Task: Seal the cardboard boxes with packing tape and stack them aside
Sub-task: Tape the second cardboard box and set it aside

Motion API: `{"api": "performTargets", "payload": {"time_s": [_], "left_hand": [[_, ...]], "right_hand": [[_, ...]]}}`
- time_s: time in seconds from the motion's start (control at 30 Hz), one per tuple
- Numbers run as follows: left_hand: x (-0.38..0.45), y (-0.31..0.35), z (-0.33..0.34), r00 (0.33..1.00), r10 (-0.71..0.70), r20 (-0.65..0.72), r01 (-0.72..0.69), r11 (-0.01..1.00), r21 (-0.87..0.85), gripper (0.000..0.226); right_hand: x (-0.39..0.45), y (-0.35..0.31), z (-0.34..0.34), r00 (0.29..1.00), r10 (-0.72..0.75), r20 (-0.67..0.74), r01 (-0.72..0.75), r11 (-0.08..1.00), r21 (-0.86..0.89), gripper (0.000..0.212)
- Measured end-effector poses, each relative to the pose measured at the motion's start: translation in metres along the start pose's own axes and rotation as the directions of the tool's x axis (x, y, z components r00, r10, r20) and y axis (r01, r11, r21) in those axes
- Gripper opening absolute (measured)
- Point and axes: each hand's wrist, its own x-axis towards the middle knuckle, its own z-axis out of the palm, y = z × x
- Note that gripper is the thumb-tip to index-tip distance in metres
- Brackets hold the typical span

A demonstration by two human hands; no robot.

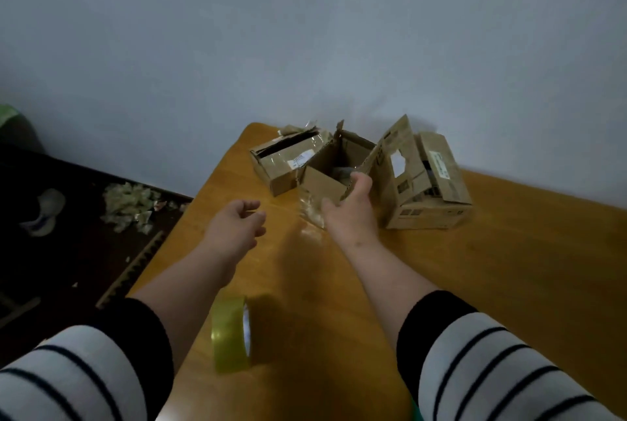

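Wooden table (509,268) against pale wall (305,30)

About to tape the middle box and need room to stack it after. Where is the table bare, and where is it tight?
Bare wood lies right of the right box and the right hand, out to the table edge. A smaller bare strip runs between the forearms, from the tape roll toward the middle box. The far corner is crowded: the left box and the other two stand packed together.
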Motion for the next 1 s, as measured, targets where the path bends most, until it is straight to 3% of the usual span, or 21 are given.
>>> {"api": "performTargets", "payload": {"time_s": [0.13, 0.23, 0.33, 0.4, 0.47, 0.5, 0.53, 0.57, 0.6, 0.63, 0.67, 0.77, 0.83, 0.9, 1.0], "left_hand": [[0.020, -0.007, -0.004, 0.999, 0.010, 0.039, -0.011, 1.000, 0.023, 0.026], [0.038, -0.010, -0.008, 0.995, 0.008, 0.098, -0.016, 0.997, 0.082, 0.031], [0.047, -0.017, -0.020, 0.978, -0.079, 0.194, 0.009, 0.942, 0.335, 0.040], [0.045, -0.026, -0.031, 0.914, -0.284, 0.290, 0.060, 0.801, 0.596, 0.058], [0.037, -0.040, -0.039, 0.780, -0.545, 0.309, 0.125, 0.619, 0.775, 0.083], [0.032, -0.047, -0.042, 0.704, -0.642, 0.302, 0.147, 0.549, 0.823, 0.091], [0.028, -0.056, -0.045, 0.634, -0.711, 0.305, 0.163, 0.508, 0.846, 0.094], [0.026, -0.066, -0.046, 0.574, -0.755, 0.318, 0.194, 0.502, 0.843, 0.094], [0.024, -0.074, -0.048, 0.527, -0.778, 0.341, 0.252, 0.526, 0.812, 0.088], [0.023, -0.082, -0.048, 0.502, -0.779, 0.377, 0.327, 0.574, 0.751, 0.077], [0.023, -0.087, -0.049, 0.498, -0.760, 0.418, 0.402, 0.629, 0.665, 0.063], [0.021, -0.091, -0.051, 0.523, -0.688, 0.503, 0.471, 0.725, 0.503, 0.032], [0.016, -0.091, -0.053, 0.534, -0.663, 0.525, 0.433, 0.748, 0.503, 0.030], [0.010, -0.089, -0.053, 0.565, -0.615, 0.550, 0.410, 0.788, 0.459, 0.045], [0.003, -0.071, -0.051, 0.603, -0.502, 0.620, 0.382, 0.864, 0.328, 0.078]], "right_hand": [[0.012, -0.003, 0.017, 0.999, 0.016, 0.029, -0.012, 0.993, -0.117, 0.068], [0.013, -0.002, 0.027, 0.996, 0.039, -0.086, -0.049, 0.992, -0.120, 0.060], [-0.002, 0.006, 0.043, 0.965, -0.078, -0.249, 0.036, 0.985, -0.171, 0.046], [-0.016, 0.011, 0.061, 0.963, -0.093, -0.253, 0.035, 0.974, -0.224, 0.027], [-0.030, 0.018, 0.079, 0.991, 0.066, -0.115, -0.097, 0.954, -0.285, 0.012], [-0.036, 0.021, 0.088, 0.975, 0.221, 0.019, -0.205, 0.929, -0.307, 0.017], [-0.045, 0.025, 0.097, 0.894, 0.406, 0.187, -0.336, 0.886, -0.318, 0.031], [-0.056, 0.027, 0.105, 0.733, 0.575, 0.362, -0.480, 0.816, -0.323, 0.046], [-0.067, 0.029, 0.112, 0.555, 0.666, 0.499, -0.590, 0.738, -0.328, 0.058], [-0.075, 0.031, 0.117, 0.432, 0.691, 0.580, -0.668, 0.677, -0.309, 0.064], [-0.081, 0.034, 0.120, 0.384, 0.681, 0.623, -0.729, 0.638, -0.248, 0.062], [-0.086, 0.039, 0.116, 0.404, 0.644, 0.649, -0.791, 0.603, -0.106, 0.055], [-0.087, 0.035, 0.103, 0.381, 0.638, 0.669, -0.792, 0.598, -0.120, 0.055], [-0.092, 0.032, 0.091, 0.369, 0.607, 0.704, -0.796, 0.598, -0.098, 0.047], [-0.097, 0.030, 0.077, 0.430, 0.535, 0.728, -0.825, 0.559, 0.076, 0.041]]}}
